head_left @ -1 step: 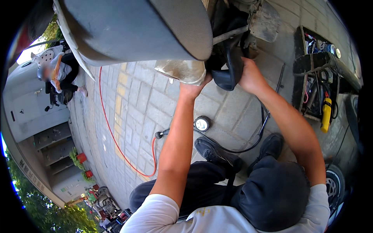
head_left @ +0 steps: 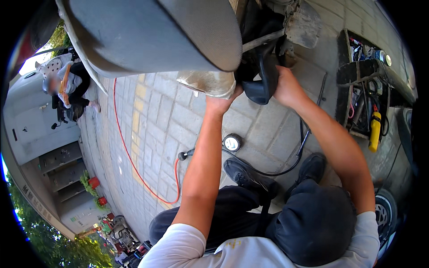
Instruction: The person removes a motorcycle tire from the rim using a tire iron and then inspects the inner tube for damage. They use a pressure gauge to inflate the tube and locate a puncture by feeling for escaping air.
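A black, curved, rubber-like part (head_left: 259, 87) hangs under the vehicle body, and I cannot tell its exact kind. My right hand (head_left: 287, 87) presses against its right side, with the fingers partly wrapped behind it. My left hand (head_left: 222, 102) reaches up to the left of that part, next to a dirty cream-coloured cover (head_left: 210, 84); its fingers are mostly hidden behind the cover and the black part. Above both hands is the large grey body panel (head_left: 147, 40) of the vehicle. A metal bar (head_left: 263, 40) runs beside the black part.
On the paving lie a round gauge with a black rim (head_left: 232, 142), a black hose (head_left: 277, 173) and a red air hose (head_left: 129, 154). An open toolbox (head_left: 346, 105) with a yellow-handled tool (head_left: 375, 129) stands at right. Far left, a person (head_left: 73, 85) sits by a parked scooter.
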The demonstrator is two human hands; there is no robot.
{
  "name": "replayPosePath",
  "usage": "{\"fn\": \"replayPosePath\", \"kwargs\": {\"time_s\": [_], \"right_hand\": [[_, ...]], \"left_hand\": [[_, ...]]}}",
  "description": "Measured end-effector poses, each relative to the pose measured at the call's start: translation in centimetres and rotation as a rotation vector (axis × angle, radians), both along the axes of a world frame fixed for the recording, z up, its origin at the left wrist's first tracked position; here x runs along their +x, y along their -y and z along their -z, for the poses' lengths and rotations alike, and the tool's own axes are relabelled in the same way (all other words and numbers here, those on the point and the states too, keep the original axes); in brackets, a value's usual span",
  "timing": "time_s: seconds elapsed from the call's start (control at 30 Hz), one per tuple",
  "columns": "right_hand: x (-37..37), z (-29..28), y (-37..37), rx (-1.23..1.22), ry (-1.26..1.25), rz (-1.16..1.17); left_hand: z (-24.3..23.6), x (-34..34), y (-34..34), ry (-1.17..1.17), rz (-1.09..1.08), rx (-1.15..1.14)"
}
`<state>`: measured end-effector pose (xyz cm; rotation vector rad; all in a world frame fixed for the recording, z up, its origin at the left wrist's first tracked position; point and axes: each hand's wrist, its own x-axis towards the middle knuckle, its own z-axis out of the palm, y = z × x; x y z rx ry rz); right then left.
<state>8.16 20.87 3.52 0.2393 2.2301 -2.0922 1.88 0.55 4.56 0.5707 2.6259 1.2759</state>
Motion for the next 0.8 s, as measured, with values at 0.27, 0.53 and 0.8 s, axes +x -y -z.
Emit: {"fn": "replayPosePath", "kwargs": {"time_s": [0.27,0.53,0.8], "right_hand": [[-1.9,0.4,-2.0,-0.022,-0.036,-0.210],[-3.5,0.5,-2.3,0.385,-0.174,-0.287],[-4.4,-1.0,-1.5,0.655,-0.242,-0.310]], "left_hand": [[0.0,-0.3,0.5,-0.018,0.000,-0.069],[1.9,-3.9,4.1,-0.018,0.058,-0.042],[1.6,-0.1,0.4,-0.017,0.061,0.045]]}}
